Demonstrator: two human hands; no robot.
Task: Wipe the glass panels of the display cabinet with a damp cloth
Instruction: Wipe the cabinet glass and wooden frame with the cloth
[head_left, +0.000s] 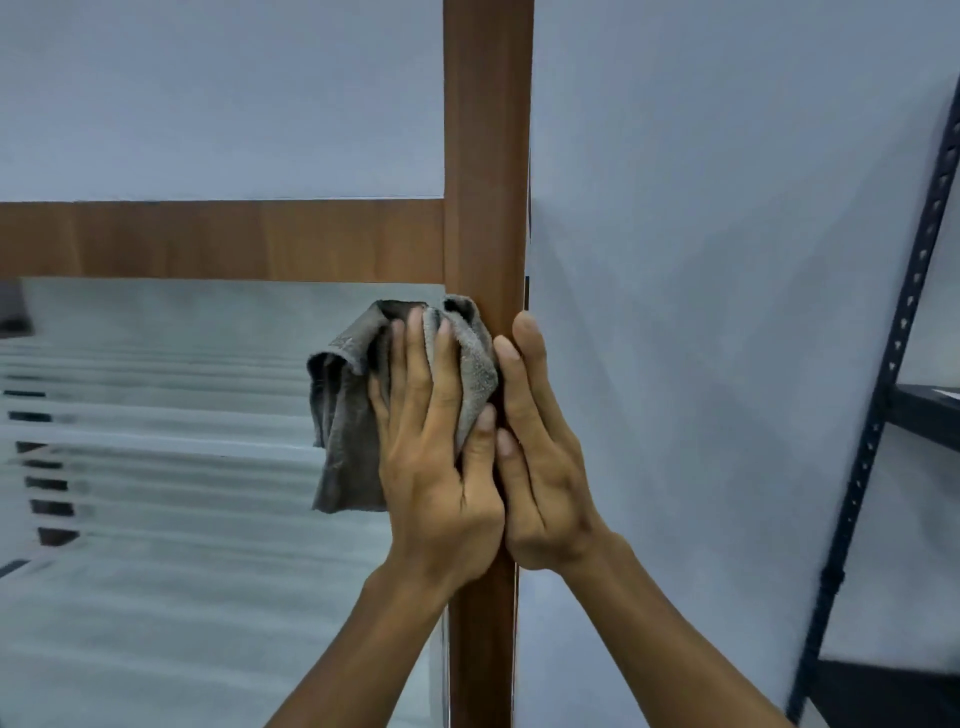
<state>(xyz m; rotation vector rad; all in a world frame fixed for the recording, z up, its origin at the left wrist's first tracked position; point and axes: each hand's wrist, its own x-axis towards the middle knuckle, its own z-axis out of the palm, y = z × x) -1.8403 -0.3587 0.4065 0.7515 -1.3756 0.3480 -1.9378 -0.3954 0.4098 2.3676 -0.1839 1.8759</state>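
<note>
The glass panel (171, 478) fills the lower left under a wooden rail (218, 239). A bunched grey cloth (343, 415) lies against its right edge, pressed flat by the left hand (441, 467), fingers straight. Just right, the right hand (540, 457) rests open-fingered on the wooden post (485, 182). A black metal rack (893, 364) stands far right.

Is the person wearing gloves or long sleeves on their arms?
No gloves. The left hand and right hand are bare, with no rings showing on the fingers. The left forearm and right forearm are bare too: no sleeves, watch or bracelet in view.
</note>
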